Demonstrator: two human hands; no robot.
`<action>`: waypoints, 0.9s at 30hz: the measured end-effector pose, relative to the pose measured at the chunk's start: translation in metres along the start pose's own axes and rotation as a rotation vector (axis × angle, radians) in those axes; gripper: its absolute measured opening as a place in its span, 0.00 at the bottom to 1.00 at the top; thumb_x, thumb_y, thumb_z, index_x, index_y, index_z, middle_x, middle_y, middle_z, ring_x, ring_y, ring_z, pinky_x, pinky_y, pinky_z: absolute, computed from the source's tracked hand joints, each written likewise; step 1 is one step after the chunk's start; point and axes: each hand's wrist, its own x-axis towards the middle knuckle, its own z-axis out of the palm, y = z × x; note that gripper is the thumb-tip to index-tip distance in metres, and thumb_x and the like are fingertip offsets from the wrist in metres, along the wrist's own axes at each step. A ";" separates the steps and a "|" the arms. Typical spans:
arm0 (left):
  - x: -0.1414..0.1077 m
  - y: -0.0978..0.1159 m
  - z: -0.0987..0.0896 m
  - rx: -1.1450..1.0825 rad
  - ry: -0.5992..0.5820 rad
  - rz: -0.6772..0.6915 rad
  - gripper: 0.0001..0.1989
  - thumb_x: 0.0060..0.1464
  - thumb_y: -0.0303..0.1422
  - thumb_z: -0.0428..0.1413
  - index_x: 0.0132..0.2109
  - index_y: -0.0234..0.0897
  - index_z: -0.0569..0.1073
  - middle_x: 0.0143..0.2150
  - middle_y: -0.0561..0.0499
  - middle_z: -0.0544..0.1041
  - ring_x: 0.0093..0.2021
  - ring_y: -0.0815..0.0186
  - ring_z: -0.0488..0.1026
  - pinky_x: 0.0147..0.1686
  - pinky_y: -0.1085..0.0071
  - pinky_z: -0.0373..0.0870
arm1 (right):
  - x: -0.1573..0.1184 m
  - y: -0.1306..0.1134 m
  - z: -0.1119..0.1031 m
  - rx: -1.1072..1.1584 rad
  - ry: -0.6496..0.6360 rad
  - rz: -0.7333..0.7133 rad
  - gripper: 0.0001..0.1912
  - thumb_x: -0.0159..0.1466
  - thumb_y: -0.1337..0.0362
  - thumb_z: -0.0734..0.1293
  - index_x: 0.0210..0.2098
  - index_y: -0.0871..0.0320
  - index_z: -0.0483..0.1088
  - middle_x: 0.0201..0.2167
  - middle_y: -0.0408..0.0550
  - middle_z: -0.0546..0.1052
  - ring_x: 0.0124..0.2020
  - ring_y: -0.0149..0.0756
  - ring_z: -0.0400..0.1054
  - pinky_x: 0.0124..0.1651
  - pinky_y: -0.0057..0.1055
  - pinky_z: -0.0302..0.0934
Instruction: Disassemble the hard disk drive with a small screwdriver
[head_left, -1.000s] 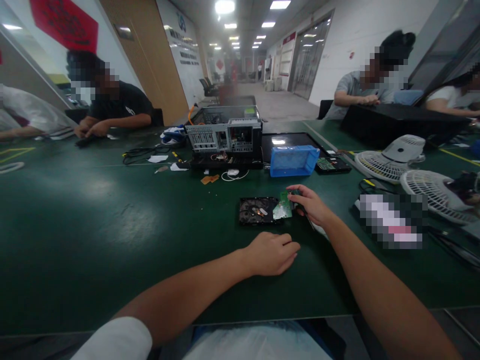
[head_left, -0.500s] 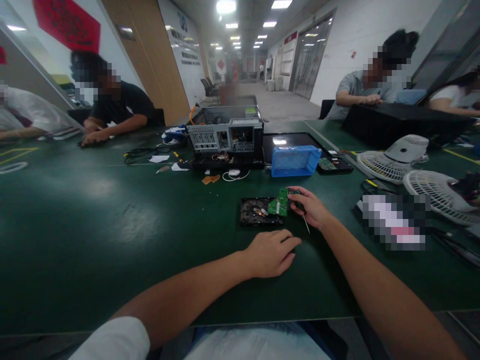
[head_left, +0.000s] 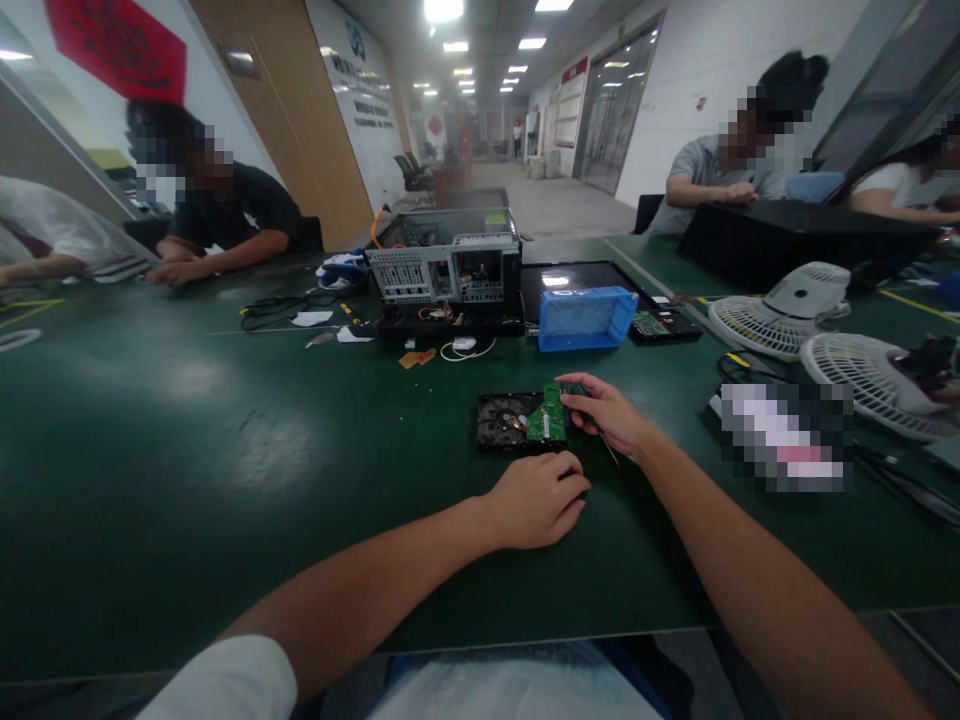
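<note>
Green board [head_left: 550, 418] shifted left over drive [head_left: 499, 422] (long axis left-right), my right hand [head_left: 609, 415] pinching; left hand [head_left: 534, 500], hold unclear. Blue bin [head_left: 574, 325], contents unclear.

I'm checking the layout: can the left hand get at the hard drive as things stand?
Probably yes: the left hand is close to the hard drive, with nothing visible between them. The green circuit board, held by the right hand, overlaps only the drive's right part in this view.
</note>
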 end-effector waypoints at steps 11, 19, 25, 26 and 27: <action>0.001 0.001 -0.001 0.012 0.000 0.002 0.15 0.66 0.38 0.48 0.53 0.38 0.72 0.54 0.45 0.72 0.49 0.59 0.73 0.47 0.62 0.73 | -0.001 -0.001 0.003 0.009 -0.012 -0.005 0.25 0.56 0.57 0.75 0.51 0.55 0.70 0.20 0.35 0.66 0.19 0.24 0.57 0.17 0.19 0.43; -0.001 0.001 -0.002 0.037 -0.007 0.015 0.15 0.66 0.37 0.47 0.54 0.38 0.72 0.54 0.45 0.73 0.48 0.59 0.73 0.47 0.61 0.73 | 0.001 0.006 0.003 -0.147 -0.014 -0.063 0.28 0.58 0.55 0.74 0.56 0.54 0.69 0.18 0.33 0.65 0.17 0.25 0.55 0.17 0.20 0.46; -0.003 0.005 -0.003 0.085 -0.002 0.051 0.16 0.67 0.36 0.46 0.55 0.37 0.71 0.54 0.44 0.73 0.48 0.59 0.74 0.46 0.62 0.73 | -0.001 0.005 0.008 -0.214 -0.008 -0.101 0.31 0.57 0.54 0.75 0.57 0.54 0.69 0.18 0.33 0.65 0.17 0.25 0.55 0.17 0.21 0.47; -0.003 0.004 -0.003 0.081 0.003 0.055 0.16 0.67 0.36 0.46 0.55 0.37 0.71 0.54 0.44 0.73 0.47 0.59 0.74 0.45 0.62 0.73 | -0.001 0.005 0.009 -0.218 -0.004 -0.096 0.31 0.56 0.54 0.75 0.57 0.54 0.69 0.18 0.33 0.65 0.16 0.25 0.55 0.17 0.21 0.47; -0.003 0.004 -0.003 0.074 0.007 0.058 0.16 0.67 0.36 0.45 0.55 0.37 0.71 0.54 0.44 0.73 0.47 0.60 0.74 0.45 0.63 0.74 | -0.002 0.004 0.010 -0.227 0.004 -0.087 0.31 0.56 0.53 0.76 0.56 0.55 0.69 0.18 0.34 0.65 0.16 0.25 0.55 0.17 0.21 0.47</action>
